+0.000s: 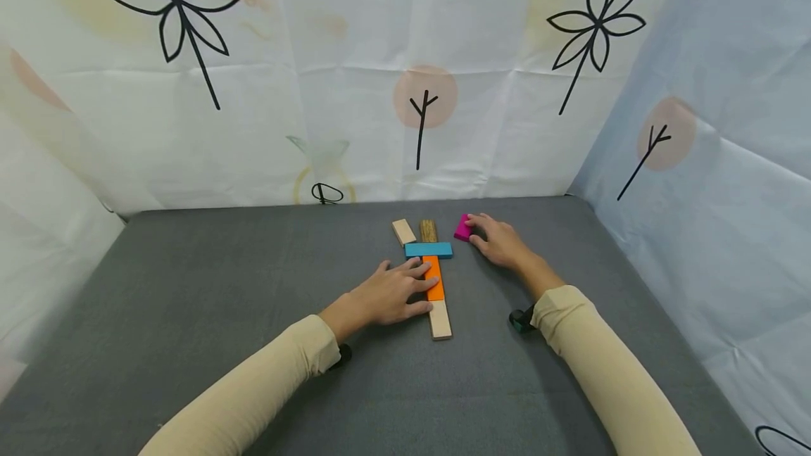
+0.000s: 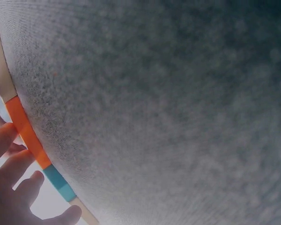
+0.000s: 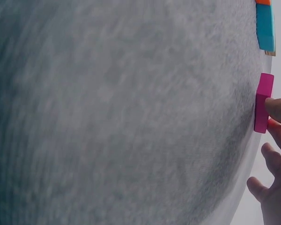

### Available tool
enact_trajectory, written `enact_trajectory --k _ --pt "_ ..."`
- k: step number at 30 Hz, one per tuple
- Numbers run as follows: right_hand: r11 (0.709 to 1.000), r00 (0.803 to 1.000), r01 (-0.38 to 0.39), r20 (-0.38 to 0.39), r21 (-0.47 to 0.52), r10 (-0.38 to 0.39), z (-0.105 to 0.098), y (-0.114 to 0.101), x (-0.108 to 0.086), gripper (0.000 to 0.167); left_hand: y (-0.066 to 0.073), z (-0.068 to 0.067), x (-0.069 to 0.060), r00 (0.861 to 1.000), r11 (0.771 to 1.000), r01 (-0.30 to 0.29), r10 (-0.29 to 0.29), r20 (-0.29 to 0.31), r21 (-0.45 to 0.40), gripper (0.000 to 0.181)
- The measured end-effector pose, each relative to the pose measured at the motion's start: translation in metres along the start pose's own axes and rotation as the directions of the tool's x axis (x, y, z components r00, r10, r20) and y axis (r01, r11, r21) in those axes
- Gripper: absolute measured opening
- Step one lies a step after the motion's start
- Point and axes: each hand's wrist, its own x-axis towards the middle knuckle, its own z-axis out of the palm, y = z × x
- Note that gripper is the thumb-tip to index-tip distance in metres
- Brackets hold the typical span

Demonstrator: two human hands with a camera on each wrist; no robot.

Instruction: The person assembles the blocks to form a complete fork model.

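Flat wooden blocks form a figure on the grey cloth. An orange block [image 1: 434, 279] runs lengthwise, with a pale block [image 1: 440, 320] at its near end and a blue block [image 1: 429, 250] lying crosswise at its far end. Beyond the blue one are a brown block [image 1: 428, 231] and a slanted pale block [image 1: 403, 232]. My left hand [image 1: 394, 294] has its fingers spread, their tips at the orange and near pale blocks. To the right of the figure, my right hand [image 1: 498, 239] pinches a magenta block [image 3: 262, 104] between thumb and finger, apart from the blue block.
A grey cloth [image 1: 209, 315] covers the table. White printed fabric [image 1: 355, 104] hangs along the back, with more on both sides. Dark devices sit under both wrists, such as the one at the right cuff [image 1: 521, 320].
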Motion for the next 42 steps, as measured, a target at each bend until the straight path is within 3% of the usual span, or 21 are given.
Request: enact_trajectory --k 24,42 --pt "0.997 0.999 0.019 0.049 0.074 -0.023 0.004 -0.018 0.007 0.046 -0.001 0.000 0.000 1.000 1.000 0.000 0.000 0.000 -0.002 0.056" --pt "0.998 0.993 -0.058 0.107 0.039 0.053 0.003 -0.024 0.008 0.069 -0.002 0.001 0.001 1.000 1.000 -0.012 0.012 -0.004 -0.004 0.056"
